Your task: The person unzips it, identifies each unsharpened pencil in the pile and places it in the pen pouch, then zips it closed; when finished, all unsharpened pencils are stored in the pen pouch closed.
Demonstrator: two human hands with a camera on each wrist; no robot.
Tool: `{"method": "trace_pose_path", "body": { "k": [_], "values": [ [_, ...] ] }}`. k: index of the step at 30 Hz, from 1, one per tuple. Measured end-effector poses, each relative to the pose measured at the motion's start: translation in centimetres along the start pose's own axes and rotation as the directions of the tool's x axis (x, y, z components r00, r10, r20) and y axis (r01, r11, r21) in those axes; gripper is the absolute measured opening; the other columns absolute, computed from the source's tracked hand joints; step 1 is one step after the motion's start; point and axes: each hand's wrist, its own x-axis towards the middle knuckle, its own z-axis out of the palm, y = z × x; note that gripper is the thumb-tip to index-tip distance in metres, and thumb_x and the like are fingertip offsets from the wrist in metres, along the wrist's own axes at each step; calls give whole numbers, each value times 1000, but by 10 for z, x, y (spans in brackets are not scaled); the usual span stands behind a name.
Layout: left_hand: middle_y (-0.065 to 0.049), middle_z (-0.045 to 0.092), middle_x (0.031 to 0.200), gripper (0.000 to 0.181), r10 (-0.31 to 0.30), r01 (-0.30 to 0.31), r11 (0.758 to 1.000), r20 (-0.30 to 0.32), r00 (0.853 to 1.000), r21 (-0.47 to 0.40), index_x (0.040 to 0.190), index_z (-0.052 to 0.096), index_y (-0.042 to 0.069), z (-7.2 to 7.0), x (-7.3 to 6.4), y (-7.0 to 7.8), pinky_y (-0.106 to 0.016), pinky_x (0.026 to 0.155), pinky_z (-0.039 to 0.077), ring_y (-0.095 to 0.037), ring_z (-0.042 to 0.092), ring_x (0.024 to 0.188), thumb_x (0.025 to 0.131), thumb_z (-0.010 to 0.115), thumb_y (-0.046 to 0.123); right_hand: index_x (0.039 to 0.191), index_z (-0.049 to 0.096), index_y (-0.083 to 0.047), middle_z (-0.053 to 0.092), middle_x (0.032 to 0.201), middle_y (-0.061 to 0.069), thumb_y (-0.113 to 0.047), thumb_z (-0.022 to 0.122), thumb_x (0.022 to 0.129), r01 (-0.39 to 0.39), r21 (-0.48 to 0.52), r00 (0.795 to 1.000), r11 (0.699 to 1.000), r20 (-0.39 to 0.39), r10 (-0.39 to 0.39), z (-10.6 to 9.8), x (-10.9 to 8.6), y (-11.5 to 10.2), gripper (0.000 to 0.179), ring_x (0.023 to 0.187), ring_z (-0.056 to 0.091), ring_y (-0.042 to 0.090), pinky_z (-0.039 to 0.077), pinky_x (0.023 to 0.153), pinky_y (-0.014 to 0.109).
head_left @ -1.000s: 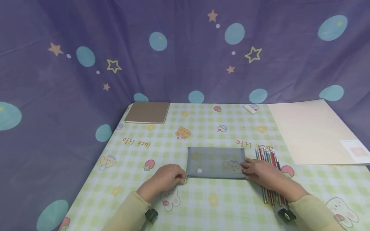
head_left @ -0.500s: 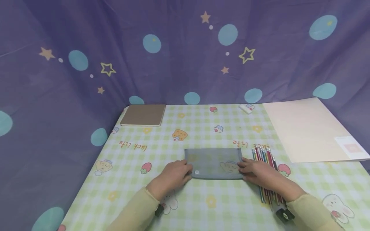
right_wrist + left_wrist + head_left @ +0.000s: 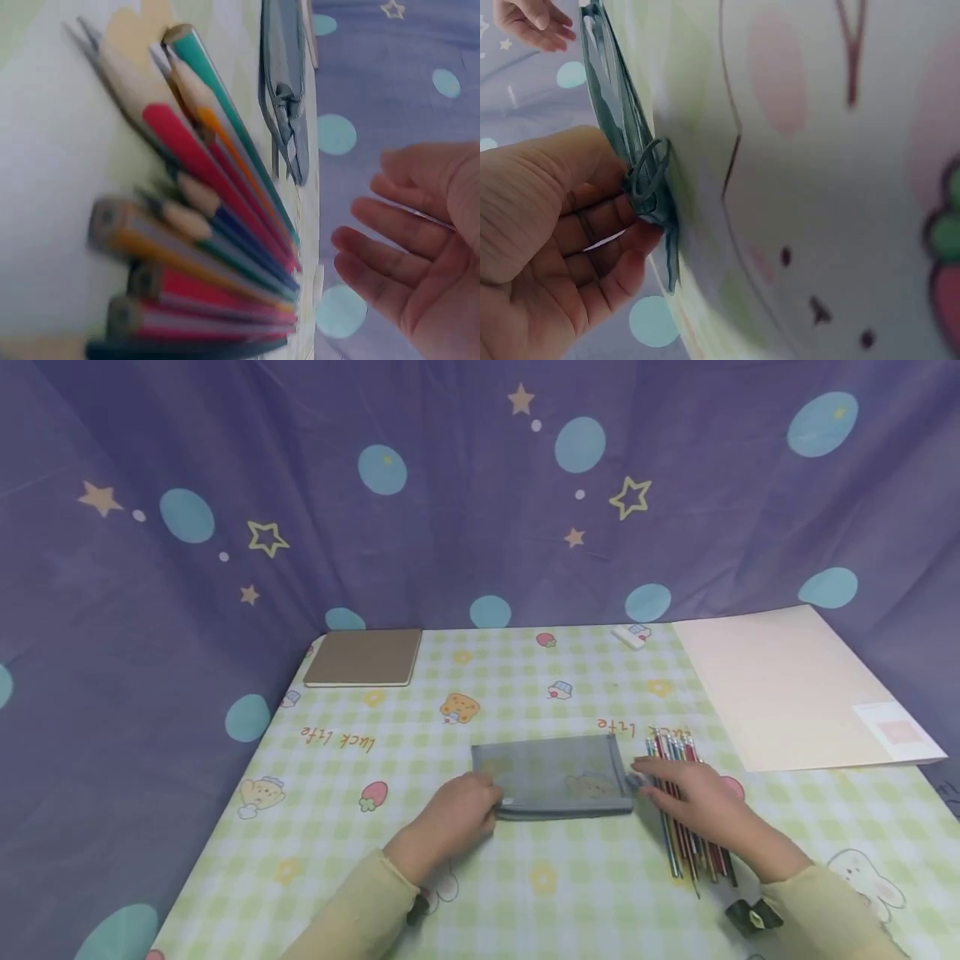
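Note:
A grey see-through zip pouch (image 3: 551,772) lies flat in the middle of the table, its front edge slightly raised. My left hand (image 3: 450,817) pinches its left end between thumb and fingers; a small cord loop (image 3: 651,169) hangs there in the left wrist view. Just off the pouch's right end, my right hand (image 3: 697,802) hovers over a bundle of pencils (image 3: 678,853) with nothing in its fingers. In the right wrist view those pencils (image 3: 217,202) lie in a loose row, several with sharpened tips, near the pouch's right corner (image 3: 289,90).
A brown notebook (image 3: 365,658) lies at the back left. At the back stands out a white eraser (image 3: 628,637), and a large cream sheet or folder (image 3: 795,685) covers the right rear. The checked tablecloth (image 3: 570,893) ends at a purple curtain (image 3: 450,527).
My left hand has moved from the pouch's front left corner onto its left end. The right hand has let go of the right end and shifted right. The pouch has turned slightly.

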Motion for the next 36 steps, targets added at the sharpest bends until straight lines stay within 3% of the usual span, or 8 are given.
{"method": "trace_pose_path", "body": {
  "k": [4,7,11,15,21,26,31,36],
  "values": [
    [3,59,70,10,-57,56,994,-2,998,-89,73,66,12,1,0,-1,-31,65,48,-15,54,69,73,65,2,121,66,-1,67,115,20,-11,68,91,-175,40,977,984,-113,178,-13,-10,4,31,99,65,38,52,79,52],
    [4,59,73,9,-106,106,985,11,994,-137,76,68,12,2,0,-2,-31,67,48,-14,54,71,78,65,4,120,65,1,67,111,23,-13,67,93,-319,78,935,945,-140,327,-18,-18,11,31,91,67,38,53,74,51],
    [6,54,70,13,-143,142,970,10,990,-197,74,63,14,3,1,-4,-28,63,45,-11,48,65,82,66,5,116,64,4,69,102,22,-15,67,92,-442,86,880,893,-154,450,-20,-27,23,31,86,68,38,52,72,51],
    [9,51,67,15,-189,187,944,22,982,-271,74,61,15,3,1,-4,-24,58,42,-8,46,60,84,66,5,107,66,5,70,88,16,-15,67,91,-475,91,864,875,-142,483,-20,-33,28,26,76,69,30,52,66,43],
    [9,53,67,11,-250,251,885,54,967,-392,78,64,13,2,4,2,-22,58,43,-6,47,59,85,65,4,103,68,6,71,82,9,-13,66,90,-502,117,854,857,-93,513,-18,-36,30,23,64,64,13,48,57,27],
    [7,55,69,10,-273,273,837,70,959,-474,80,64,11,3,5,4,-23,60,45,-6,49,62,84,65,3,101,69,7,72,84,12,-12,68,88,-512,82,853,855,-68,518,-20,-34,29,23,68,66,19,51,64,38],
    [6,57,73,8,-300,296,801,79,951,-520,83,65,11,5,5,5,-24,63,45,-6,51,66,86,65,3,95,70,8,71,87,19,-15,74,84,-508,-2,860,861,-63,507,-18,-29,27,25,80,66,37,49,72,52],
    [6,59,75,6,-314,307,766,88,945,-564,84,66,10,7,5,5,-24,65,46,-7,53,68,87,65,5,87,69,8,69,81,18,-16,77,80,-541,-53,841,839,-31,540,-18,-23,27,26,74,63,35,48,69,50]
  ]
}}
